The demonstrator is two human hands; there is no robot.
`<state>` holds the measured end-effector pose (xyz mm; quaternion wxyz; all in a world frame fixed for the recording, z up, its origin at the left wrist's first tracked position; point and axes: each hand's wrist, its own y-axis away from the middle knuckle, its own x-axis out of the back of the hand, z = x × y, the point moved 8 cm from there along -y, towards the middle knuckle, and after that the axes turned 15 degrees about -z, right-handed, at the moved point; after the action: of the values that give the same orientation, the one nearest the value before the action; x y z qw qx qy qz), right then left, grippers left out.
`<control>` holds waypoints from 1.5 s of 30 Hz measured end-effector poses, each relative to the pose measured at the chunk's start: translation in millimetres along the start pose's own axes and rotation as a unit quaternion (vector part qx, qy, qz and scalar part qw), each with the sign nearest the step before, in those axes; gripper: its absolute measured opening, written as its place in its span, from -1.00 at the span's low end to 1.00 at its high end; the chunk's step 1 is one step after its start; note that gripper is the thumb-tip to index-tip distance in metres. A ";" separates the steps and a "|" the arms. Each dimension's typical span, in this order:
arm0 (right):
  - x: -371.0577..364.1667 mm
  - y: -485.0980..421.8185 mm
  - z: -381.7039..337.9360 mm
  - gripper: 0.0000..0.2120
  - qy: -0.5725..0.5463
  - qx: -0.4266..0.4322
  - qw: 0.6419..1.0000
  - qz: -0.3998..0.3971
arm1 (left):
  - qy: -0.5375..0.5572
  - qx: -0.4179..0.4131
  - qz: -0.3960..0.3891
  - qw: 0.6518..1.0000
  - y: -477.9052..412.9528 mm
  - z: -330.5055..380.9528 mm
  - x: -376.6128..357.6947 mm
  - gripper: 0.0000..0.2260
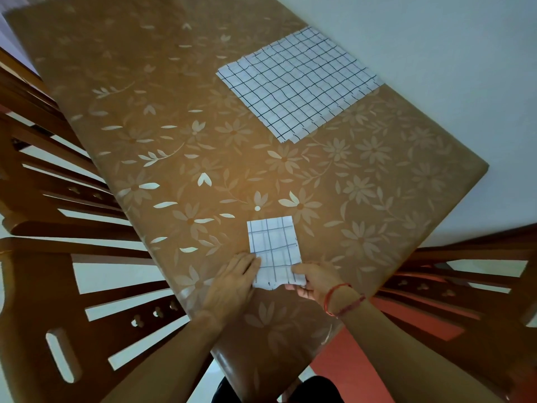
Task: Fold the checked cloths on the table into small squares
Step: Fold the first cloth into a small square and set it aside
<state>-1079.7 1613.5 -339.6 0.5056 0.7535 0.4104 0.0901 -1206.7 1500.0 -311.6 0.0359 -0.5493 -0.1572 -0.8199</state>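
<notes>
Glossy brown tablecloth (174,146) printed with pale flowers covers the table, with slatted wooden chairs (43,228) beside it. At the near edge, the left hand (232,282) lies flat, its straight fingers pressing the left side of a folded cloth (273,242), a small white rectangle with dark checks. The right hand (316,282), wearing a red thread bracelet (337,298), pinches that cloth's near right corner. Farther off, beside the pale wall (436,53), a large checked cloth (299,82) lies spread flat and slightly wrinkled.

Wooden chairs (29,286) flank a floral-covered table (174,112).
</notes>
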 end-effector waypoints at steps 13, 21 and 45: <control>6.0 31.9 -20.8 -0.61 0.645 0.308 0.691 0.105 | 0.025 0.002 -0.006 1.000 22.3 6.1 -1.0 -0.62; -9.4 31.7 -26.9 -0.57 0.669 0.330 0.656 0.113 | 0.063 0.040 -0.008 0.997 23.2 -4.2 -1.8 -0.66; 5.1 -14.6 -50.3 -0.53 0.545 0.224 0.793 0.153 | 0.081 0.159 0.039 0.983 -8.9 -34.6 7.5 -0.61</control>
<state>-1111.9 1654.0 -329.4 -0.0052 0.7245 0.5065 0.4675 -1242.4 1499.0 -318.7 0.1674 -0.4742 -0.2601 -0.8243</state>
